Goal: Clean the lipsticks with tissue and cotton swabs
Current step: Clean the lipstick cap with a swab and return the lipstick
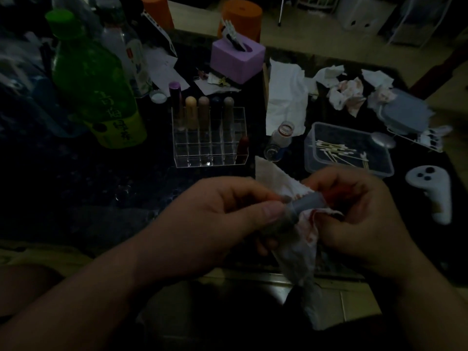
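Observation:
My left hand grips the base of a grey lipstick tube near the table's front edge. My right hand pinches a red-stained tissue around the tube's far end, where a red tip shows between my fingers. The tissue hangs down below both hands. A clear acrylic organizer stands behind, with several lipsticks upright in its back row and a dark red one at its front right. Cotton swabs lie in a clear plastic tub on the right.
A green bottle and other bottles crowd the left. A purple box stands at the back. A flat tissue and crumpled stained tissues lie at the back right. Small glass bottles and a white controller sit nearby.

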`<state>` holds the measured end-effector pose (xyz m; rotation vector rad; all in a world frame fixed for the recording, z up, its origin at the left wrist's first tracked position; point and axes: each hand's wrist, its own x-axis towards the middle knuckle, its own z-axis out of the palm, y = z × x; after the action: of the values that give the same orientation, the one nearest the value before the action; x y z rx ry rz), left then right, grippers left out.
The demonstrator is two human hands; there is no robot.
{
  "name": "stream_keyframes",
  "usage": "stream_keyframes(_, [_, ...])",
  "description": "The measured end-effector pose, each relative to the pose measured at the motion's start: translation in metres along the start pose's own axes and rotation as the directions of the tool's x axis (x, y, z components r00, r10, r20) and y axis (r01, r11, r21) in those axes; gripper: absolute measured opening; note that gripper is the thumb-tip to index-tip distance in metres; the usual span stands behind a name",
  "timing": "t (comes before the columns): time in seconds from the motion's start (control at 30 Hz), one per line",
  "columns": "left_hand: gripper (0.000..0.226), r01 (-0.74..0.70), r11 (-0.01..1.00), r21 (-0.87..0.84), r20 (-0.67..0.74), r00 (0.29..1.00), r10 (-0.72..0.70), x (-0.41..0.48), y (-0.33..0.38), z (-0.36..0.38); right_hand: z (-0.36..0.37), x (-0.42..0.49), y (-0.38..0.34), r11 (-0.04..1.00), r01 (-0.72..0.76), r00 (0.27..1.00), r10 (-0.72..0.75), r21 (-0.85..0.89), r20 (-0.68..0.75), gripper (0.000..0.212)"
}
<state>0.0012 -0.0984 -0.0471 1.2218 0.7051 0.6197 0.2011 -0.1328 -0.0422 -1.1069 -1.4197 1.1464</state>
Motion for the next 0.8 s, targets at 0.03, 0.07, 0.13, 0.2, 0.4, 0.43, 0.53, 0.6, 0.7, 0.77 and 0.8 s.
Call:
stream_keyframes(0.03, [0.017, -0.006, 1.000, 0.014, 0.004, 1.000, 0.006, 0.000, 0.000, 0.000, -0.001, 0.000, 0.001, 1.000, -0.002, 1.000, 0.002, -0.013, -0.011, 0.022])
stream_keyframes(0.07, [0.017, -0.021, 0.999, 0.043, -0.001, 1.000, 0.021, 0.001, 0.000, 0.001, -0.001, -0.001, 0.001, 1.000, -0.006, 1.000, 0.005, -0.026, -0.021, 0.022])
stream_keyframes(0.13, [0.018, -0.083, 0.989, 0.119, -0.039, 0.995, 0.088, 0.000, 0.000, 0.003, -0.001, -0.001, 0.001, 1.000, -0.010, 1.000, 0.010, -0.009, -0.024, 0.022])
stream_keyframes(0.2, [0.021, -0.144, 0.975, 0.167, -0.098, 0.982, 0.162, 0.001, -0.001, 0.006, -0.002, -0.001, 0.000, 1.000, -0.012, 1.000, 0.012, 0.028, -0.013, 0.020])
stream_keyframes(0.4, [0.031, -0.351, 0.760, 0.547, -0.081, 0.881, 0.465, 0.002, -0.011, 0.006, -0.004, -0.002, 0.001, 0.998, -0.034, 0.998, 0.037, 0.048, -0.052, 0.018])
stream_keyframes(0.43, [0.033, -0.339, 0.733, 0.589, -0.078, 0.879, 0.470, 0.002, -0.013, 0.005, -0.003, -0.002, 0.001, 0.999, -0.035, 0.998, 0.037, 0.040, -0.056, 0.018])
stream_keyframes(0.53, [0.026, -0.136, 0.918, 0.372, -0.027, 0.987, 0.158, 0.001, -0.011, 0.004, -0.001, -0.001, 0.001, 0.999, -0.017, 0.998, 0.019, 0.033, -0.061, 0.017])
stream_keyframes(0.6, [0.024, -0.001, 0.987, 0.163, 0.094, 0.995, -0.015, 0.000, -0.008, 0.003, 0.000, 0.000, 0.000, 0.999, -0.008, 0.998, 0.011, 0.044, -0.068, 0.020])
stream_keyframes(0.7, [0.017, -0.078, 0.974, 0.214, -0.003, 0.997, 0.081, 0.001, -0.007, 0.004, -0.001, -0.002, 0.000, 0.999, -0.014, 0.998, 0.017, 0.049, -0.060, 0.018])
stream_keyframes(0.77, [0.022, -0.167, 0.917, 0.363, -0.119, 0.967, 0.224, -0.001, -0.008, 0.008, -0.002, -0.003, 0.000, 0.993, -0.047, 0.997, 0.053, 0.105, -0.062, 0.015])
stream_keyframes(0.8, [0.024, -0.199, 0.884, 0.424, -0.145, 0.948, 0.283, -0.002, -0.009, 0.010, -0.002, -0.003, 0.000, 0.992, -0.046, 0.996, 0.055, 0.120, -0.069, 0.016])
